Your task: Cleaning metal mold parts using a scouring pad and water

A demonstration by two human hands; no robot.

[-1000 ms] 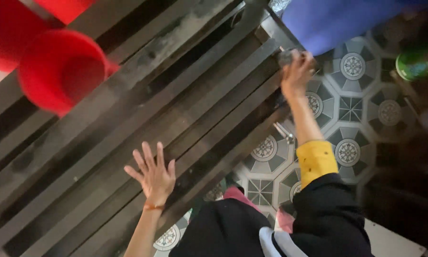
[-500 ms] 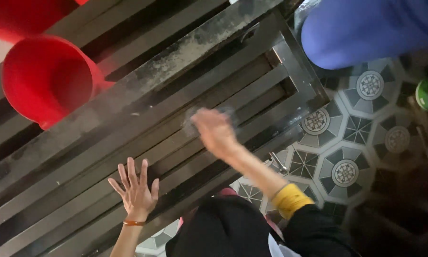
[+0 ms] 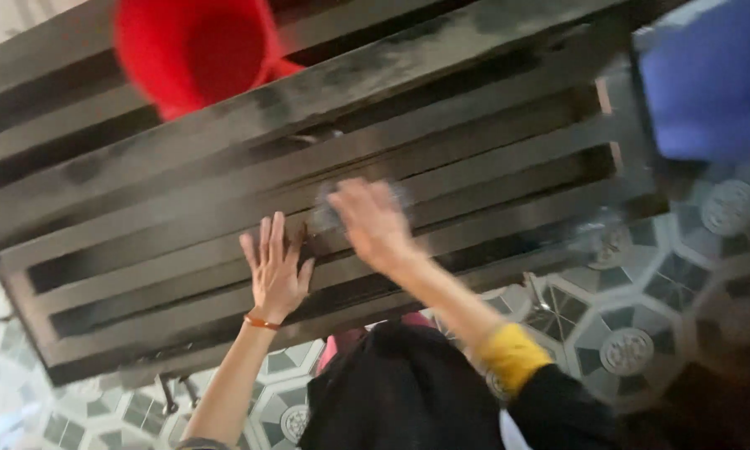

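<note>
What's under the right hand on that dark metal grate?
A pale, blurred scrap, perhaps a cloth or scrubber, shows past the right hand on the dark slatted grate. The hand covers most of it, so its kind is unclear. The left hand lies flat beside.

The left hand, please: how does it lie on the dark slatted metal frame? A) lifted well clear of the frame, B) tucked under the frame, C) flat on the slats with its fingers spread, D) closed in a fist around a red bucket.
C: the left hand lies palm-down on the dark slatted frame, its fingers spread open.
</note>
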